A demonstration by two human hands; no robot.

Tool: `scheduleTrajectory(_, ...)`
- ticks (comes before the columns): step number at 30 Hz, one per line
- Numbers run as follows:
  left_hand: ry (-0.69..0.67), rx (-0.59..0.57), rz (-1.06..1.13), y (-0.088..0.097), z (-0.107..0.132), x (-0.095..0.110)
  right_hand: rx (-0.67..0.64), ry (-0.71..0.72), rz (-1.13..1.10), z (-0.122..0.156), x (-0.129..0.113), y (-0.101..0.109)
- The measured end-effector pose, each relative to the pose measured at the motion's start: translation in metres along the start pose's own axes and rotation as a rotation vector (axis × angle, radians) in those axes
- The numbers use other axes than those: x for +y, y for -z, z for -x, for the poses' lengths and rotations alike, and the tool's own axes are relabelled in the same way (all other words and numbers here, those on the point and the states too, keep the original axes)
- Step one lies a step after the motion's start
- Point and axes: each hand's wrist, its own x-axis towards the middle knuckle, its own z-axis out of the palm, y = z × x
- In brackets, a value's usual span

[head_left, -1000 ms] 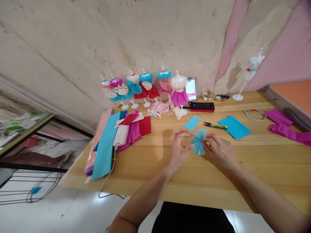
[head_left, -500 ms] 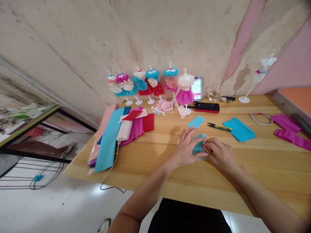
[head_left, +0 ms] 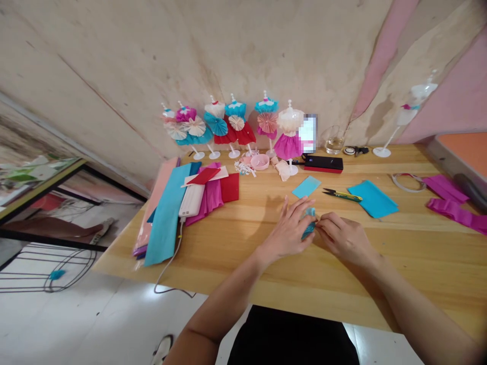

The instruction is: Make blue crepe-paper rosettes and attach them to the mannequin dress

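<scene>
Between my two hands is a small piece of blue crepe paper (head_left: 308,229), gathered and partly hidden by fingers. My left hand (head_left: 291,228) holds it from the left, thumb and fingers closed about it. My right hand (head_left: 342,235) pinches at its right edge; whether a thread is in that pinch is too small to tell. Just beyond lies a flat light-blue paper rectangle (head_left: 306,187). Yellow-green thread snips (head_left: 342,195) rest to its right, their handle end touching a folded blue crepe sheet (head_left: 375,198).
Several mini dress forms in crepe-paper outfits, one with a magenta skirt (head_left: 288,146), line the wall. At left lie crepe sheets (head_left: 167,218) and a white power bank (head_left: 191,200) with a cable. A pink bowl (head_left: 260,162), black-red box (head_left: 323,163) and glass (head_left: 334,146) stand behind.
My left hand has closed in around the blue crepe paper, which now shows narrower and more bunched. My right hand keeps its pinch at the edge. The view has shifted slightly.
</scene>
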Motion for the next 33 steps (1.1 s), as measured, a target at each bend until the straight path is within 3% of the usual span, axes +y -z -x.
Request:
scheduleTrajectory(6,0.008,0.037,-0.092,-0.001,-0.001,-0.001,0.013,-0.049,-0.047,-0.002,0.003,0.002)
scheduleTrajectory(14,0.019,0.105,0.059,0.0,-0.001,-0.005,0.019,-0.07,-0.134,-0.001,0.008,0.008)
scheduleTrajectory(16,0.071,0.155,0.191,0.0,-0.001,-0.005,0.042,-0.098,-0.159,0.0,0.01,0.008)
scheduleTrajectory(19,0.225,0.241,0.561,-0.003,-0.002,-0.005,0.088,-0.125,-0.201,0.0,0.011,0.006)
scheduleTrajectory(24,0.479,0.152,1.197,-0.012,-0.004,-0.006,0.126,-0.126,-0.279,0.0,0.008,-0.002)
scheduleTrajectory(28,0.601,0.222,1.349,-0.018,-0.004,-0.007,0.133,-0.163,-0.326,0.0,0.005,-0.004)
scheduleTrajectory(33,0.63,0.308,1.375,-0.02,-0.003,-0.006,0.174,-0.209,-0.354,-0.002,-0.001,-0.003)
